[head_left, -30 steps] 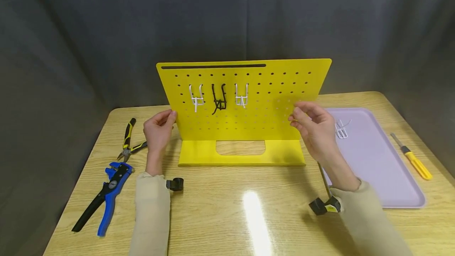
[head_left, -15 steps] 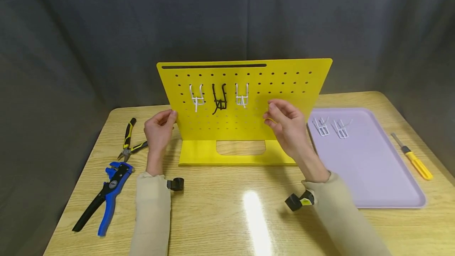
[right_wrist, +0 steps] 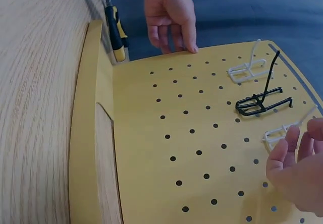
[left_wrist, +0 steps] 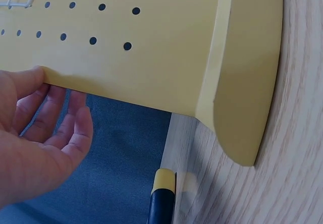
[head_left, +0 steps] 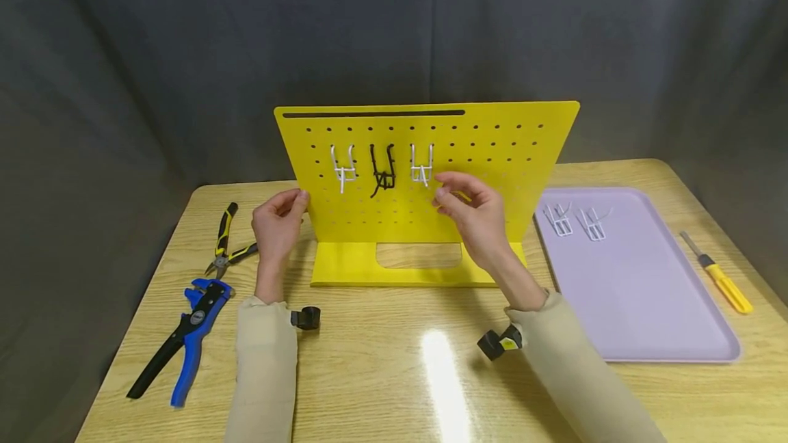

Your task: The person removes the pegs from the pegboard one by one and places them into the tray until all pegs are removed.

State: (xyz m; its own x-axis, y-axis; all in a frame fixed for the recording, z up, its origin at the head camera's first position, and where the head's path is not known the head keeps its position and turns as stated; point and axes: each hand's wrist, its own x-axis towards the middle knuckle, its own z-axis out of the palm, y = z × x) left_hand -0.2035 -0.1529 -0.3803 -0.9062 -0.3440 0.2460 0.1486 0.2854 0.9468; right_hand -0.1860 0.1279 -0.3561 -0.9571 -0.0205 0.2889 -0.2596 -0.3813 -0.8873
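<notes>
A yellow pegboard (head_left: pixel 492 149) stands upright on its base. My left hand (head_left: pixel 278 224) pinches its left edge, thumb on the front face and fingers behind, as the left wrist view (left_wrist: pixel 45 138) also shows. Three double-prong hooks hang in a row: a white hook (head_left: pixel 343 171) at left, a black hook (head_left: pixel 383 173) in the middle and a second white hook (head_left: pixel 421 168) at right. Just right of that last hook is my right hand (head_left: pixel 477 217), fingers loosely bent, nothing visible between them. Whether its fingertips touch the hook I cannot tell.
On the right lies a lilac tray (head_left: pixel 665 292) with two white hooks (head_left: pixel 577 223) near its far left corner. A yellow-handled screwdriver (head_left: pixel 717 275) is beyond it. Pliers (head_left: pixel 223 245) and a blue-and-black wire stripper (head_left: pixel 193 333) lie on the left.
My right hand has moved left across the board, from its right side to beside the right white hook, uncovering the tray's hooks. The left hand keeps its grip on the edge.
</notes>
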